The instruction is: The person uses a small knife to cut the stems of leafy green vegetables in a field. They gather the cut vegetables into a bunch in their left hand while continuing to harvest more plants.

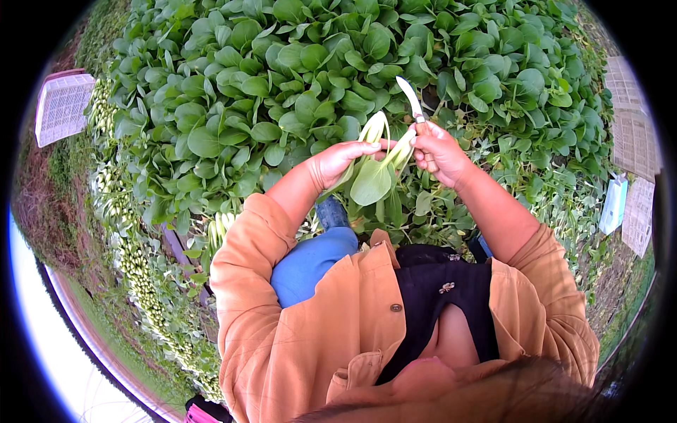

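Observation:
My left hand (346, 157) grips a head of pak choi (374, 126), with pale stalks pointing away from me. Broad green leaves (372, 182) hang down between my two hands. A harvesting knife (410, 98) is in my right hand (440, 154). Its curved blade points up and away, and its wooden handle runs through my fist. The thumb and fingertips of that same hand touch a second group of pale stalks (402, 149); the picture does not settle whether they belong to the same head. Both hands are over the near edge of the growing bed.
Dense standing pak choi (254, 79) spreads out in front. Cut heads (140, 275) lie in a long row on the left. A plastic crate (64, 108) stands far left; more crates (632, 140) are at right, beside a light blue package (613, 203). My boot (332, 213) is among the plants.

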### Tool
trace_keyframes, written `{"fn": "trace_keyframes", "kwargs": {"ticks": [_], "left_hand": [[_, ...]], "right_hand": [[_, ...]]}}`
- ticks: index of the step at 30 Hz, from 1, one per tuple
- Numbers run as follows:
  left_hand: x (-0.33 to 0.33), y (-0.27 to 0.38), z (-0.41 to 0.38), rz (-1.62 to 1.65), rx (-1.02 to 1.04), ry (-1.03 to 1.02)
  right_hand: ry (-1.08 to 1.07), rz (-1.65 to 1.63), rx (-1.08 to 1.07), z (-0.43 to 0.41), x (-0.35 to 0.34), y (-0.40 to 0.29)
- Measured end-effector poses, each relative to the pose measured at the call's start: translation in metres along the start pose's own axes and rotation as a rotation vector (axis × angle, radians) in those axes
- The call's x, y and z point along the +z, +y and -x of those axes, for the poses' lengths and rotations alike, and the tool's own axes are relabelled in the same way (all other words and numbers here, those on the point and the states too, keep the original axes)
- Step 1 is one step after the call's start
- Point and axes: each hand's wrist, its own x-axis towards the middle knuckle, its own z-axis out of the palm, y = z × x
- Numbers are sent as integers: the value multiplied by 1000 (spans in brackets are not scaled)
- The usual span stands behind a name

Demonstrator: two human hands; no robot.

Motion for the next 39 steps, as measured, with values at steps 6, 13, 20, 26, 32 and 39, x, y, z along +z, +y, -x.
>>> {"fn": "trace_keyframes", "kwargs": {"ticks": [6,13,20,26,32,39], "left_hand": [[-3,2,1,-10,92,162],[-13,-2,-2,-172,42,291],[-2,-9,-27,-429,-172,247],[-1,-16,-38,-943,-327,266],[-18,-34,-39,-1489,-216,276],[-7,-22,-34,-884,-325,357]], "right_hand": [[-11,-66,90,-11,-28,3],[18,-214,66,-15,-64,-4],[-136,-248,220,-17,-41,-2],[-169,-153,328,-22,-62,10],[-84,-116,401,-15,-56,17],[67,447,347,-10,-71,5]]}}
